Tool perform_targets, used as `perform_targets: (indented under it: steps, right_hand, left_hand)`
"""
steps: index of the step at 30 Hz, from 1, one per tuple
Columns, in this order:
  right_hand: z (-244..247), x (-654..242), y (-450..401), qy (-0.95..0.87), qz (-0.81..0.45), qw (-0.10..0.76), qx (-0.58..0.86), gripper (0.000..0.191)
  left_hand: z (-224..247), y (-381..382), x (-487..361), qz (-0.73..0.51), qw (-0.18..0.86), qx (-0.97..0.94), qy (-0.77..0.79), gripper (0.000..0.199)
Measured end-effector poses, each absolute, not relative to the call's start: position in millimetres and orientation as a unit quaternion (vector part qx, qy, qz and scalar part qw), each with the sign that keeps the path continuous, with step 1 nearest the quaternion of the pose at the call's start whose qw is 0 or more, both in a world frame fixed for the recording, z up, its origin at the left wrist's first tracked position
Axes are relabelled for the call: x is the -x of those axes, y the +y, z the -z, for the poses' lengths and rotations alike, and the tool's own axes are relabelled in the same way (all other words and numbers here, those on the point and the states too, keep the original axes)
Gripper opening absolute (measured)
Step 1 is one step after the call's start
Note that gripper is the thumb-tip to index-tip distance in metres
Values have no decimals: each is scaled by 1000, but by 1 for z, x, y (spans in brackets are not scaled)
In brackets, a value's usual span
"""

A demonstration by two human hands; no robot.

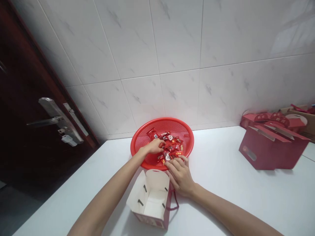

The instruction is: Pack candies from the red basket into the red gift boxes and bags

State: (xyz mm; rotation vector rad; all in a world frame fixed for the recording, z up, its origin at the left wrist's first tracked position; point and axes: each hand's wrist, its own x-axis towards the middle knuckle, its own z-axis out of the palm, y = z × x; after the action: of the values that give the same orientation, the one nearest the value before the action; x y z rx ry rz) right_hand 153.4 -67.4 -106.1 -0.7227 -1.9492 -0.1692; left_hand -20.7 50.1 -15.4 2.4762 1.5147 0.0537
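Near the bench's back edge, the left hand is among sweets in the basket, the right hand beside (both grips I cannot tell).

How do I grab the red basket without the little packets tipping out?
Best by its rounded rim, at the left and right sides together, I think, coming down from above. The basket is wide and round, so holding opposite sides should keep it level. The open box crowds its near side.

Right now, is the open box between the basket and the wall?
No, the open box stands on the near side of the basket, with the basket between it and the wall.
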Motion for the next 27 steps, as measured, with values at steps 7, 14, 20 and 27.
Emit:
perform_targets:
  steps: [7, 14, 20, 27]
  right_hand:
    - [110, -153, -64, -812, 88, 492, 303, 30]
    - [109, -154, -64, -807, 94, 508, 286, 30]
    - [112, -155, -63, -821, 91, 479, 297, 34]
    - [109, -156, -64, -822, 86, 481, 293, 33]
  left_hand:
    - [20, 52, 24, -185, 190, -810, 522, 49]
    - [26, 55, 30, -205, 218, -803, 515, 60]
    - [28, 56, 33, -211, 175, -794, 543, 55]
    - [21, 54, 30, -132, 128, -784, 592, 38]
